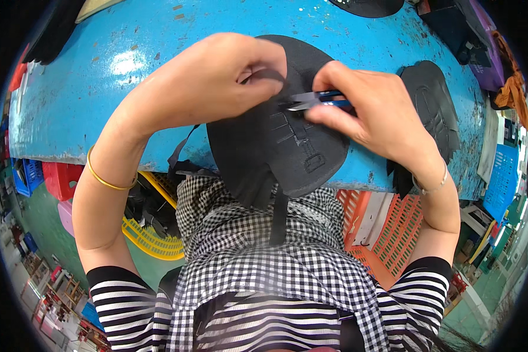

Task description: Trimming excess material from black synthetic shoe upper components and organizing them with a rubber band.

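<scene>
A black fabric piece [240,138] with rounded edges and stitched straps lies at the front edge of the blue table, partly hanging over my lap. My left hand [232,76] is closed in a pinch on a black strap [268,75] above that piece. In my right hand [372,111] are small thread snips [332,98] with blue handles. Their blades are parted and point left, close to the strap and the stitching. Where the blade tips meet the fabric is hard to make out.
More black stitched pieces [433,111] lie on the blue table [152,41] at the right. An orange crate [393,234] stands below the table on the right, a yellow basket [152,243] with dark items on the left. A purple bin [488,70] is at far right.
</scene>
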### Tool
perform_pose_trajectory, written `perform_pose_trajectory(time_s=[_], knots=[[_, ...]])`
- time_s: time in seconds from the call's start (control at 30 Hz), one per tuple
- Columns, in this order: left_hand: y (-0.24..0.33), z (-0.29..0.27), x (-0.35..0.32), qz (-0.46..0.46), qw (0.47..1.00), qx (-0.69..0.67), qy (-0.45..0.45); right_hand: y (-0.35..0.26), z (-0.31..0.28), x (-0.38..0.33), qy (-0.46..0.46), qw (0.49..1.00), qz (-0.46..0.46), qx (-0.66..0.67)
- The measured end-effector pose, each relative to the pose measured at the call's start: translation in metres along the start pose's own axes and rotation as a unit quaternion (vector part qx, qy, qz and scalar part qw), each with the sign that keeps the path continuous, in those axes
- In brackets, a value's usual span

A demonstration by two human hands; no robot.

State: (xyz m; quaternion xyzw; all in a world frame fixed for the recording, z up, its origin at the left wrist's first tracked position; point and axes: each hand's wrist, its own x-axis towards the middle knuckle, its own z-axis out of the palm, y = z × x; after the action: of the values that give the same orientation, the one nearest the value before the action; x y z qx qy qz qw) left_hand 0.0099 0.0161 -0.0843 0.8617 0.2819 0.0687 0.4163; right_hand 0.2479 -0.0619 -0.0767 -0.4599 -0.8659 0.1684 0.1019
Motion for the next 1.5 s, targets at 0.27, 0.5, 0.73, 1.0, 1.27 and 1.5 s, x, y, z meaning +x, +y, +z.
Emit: perform_pose_trajectory(time_s=[0.27, 0.5, 0.73, 1.0, 1.27, 1.5], knots=[[0.002, -0.031, -0.021, -0.100, 0.933, -0.304, 0.163, -0.079, 0.022, -0.020, -0.029, 0.993, -0.019, -0.116], [0.032, -0.047, -0.026, 0.026, 0.955, -0.125, 0.266, -0.057, 0.034, -0.011, 0.088, 0.994, 0.000, -0.072], [0.027, -0.011, -0.018, 0.003, 0.972, -0.232, 0.027, 0.040, -0.028, -0.130, 0.293, 0.930, 0.144, -0.167], [0.018, 0.024, 0.001, -0.043, 0.992, -0.066, -0.100, 0.069, -0.029, -0.176, 0.369, 0.771, 0.342, 0.391], [0.022, 0.033, -0.002, -0.001, 0.995, 0.095, 0.025, 0.011, 0.007, -0.055, 0.078, 0.987, -0.022, 0.138], [0.014, 0.002, -0.010, -0.085, 0.994, 0.043, -0.052, 0.006, 0.003, -0.019, -0.042, 0.989, -0.139, -0.017]])
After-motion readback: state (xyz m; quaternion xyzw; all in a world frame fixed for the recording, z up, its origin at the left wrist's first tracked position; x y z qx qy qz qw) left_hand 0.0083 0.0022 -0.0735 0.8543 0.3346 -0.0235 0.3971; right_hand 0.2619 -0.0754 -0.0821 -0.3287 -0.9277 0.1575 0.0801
